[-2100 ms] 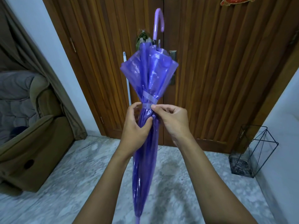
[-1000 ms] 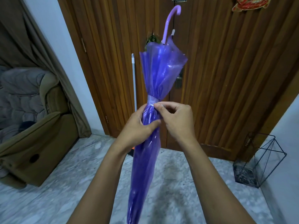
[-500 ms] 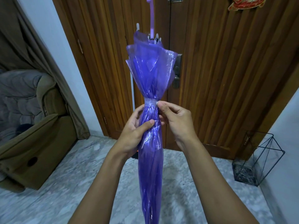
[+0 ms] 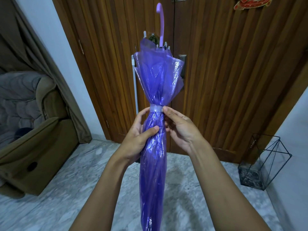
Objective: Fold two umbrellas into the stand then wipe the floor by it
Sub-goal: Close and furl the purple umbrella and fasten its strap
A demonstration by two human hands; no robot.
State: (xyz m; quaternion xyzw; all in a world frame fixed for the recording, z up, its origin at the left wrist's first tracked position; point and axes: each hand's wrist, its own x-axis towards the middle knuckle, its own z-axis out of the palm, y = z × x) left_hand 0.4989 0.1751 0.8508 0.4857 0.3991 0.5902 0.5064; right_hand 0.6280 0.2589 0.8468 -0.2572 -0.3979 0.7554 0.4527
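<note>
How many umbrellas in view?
1. The umbrella, purple, closed and strapped, handle up, is held at centre by the left hand and right hand. None shows in the stand; a second could be hidden behind the held one.

The lower tip of the umbrella (image 4: 153, 172) runs off the bottom edge. The fingers of the left grip (image 4: 136, 142) curl out of sight behind the folded cover, and only its thumb shows in front. Most fingers of the right grip (image 4: 181, 130) are hidden the same way, behind the strap (image 4: 156, 108). A white pole (image 4: 135, 84) by the door is largely covered by the umbrella and the left grip. A metal door plate (image 4: 182, 57) is half hidden. A green thing (image 4: 152, 38) behind the umbrella's top cannot be made out. A red ornament (image 4: 251, 3) is cut by the top edge, an armchair (image 4: 33, 139) by the left edge.
</note>
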